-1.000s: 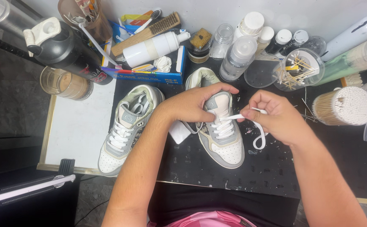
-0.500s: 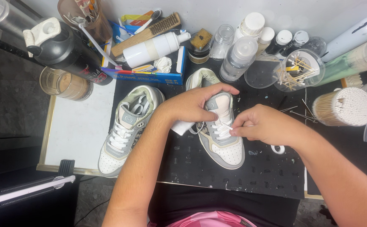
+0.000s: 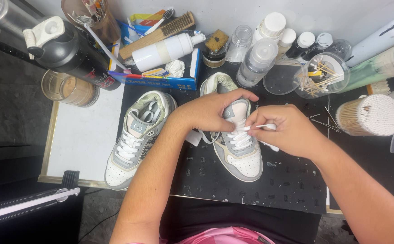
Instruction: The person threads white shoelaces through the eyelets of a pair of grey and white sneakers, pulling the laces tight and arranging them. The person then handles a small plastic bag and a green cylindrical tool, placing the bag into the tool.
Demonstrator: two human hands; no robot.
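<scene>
Step in hand: lacing the right-hand sneaker [image 3: 238, 144]; judging by the lace end pinched at the eyelets, a pass through the upper rows is under way.
Sneaker position: it lies on the black perforated mat [image 3: 233, 185], toe toward the person, heel near the blue box [image 3: 160, 81].
Left hand [image 3: 215, 110]: fingers curled over the collar and tongue, closed on the shoe and pinning it flat; forearm comes up from the lower left, crossing the mat.
Right hand [image 3: 287, 129]: thumb and forefinger closed narrowly on the white lace [image 3: 258, 127], which stretches level across the lacing; wrist bent inward, forearm angling in from the lower right.
Next move, as I judge it: the lace tip needs guiding into an eyelet and drawing snug, with the shoe kept steady.
Nearby: 1 matching sneaker [image 3: 136, 135], already laced, lies to the left, partly on the white board [image 3: 81, 140]; a cup of cotton swabs [image 3: 370, 115] stands to the right.
</scene>
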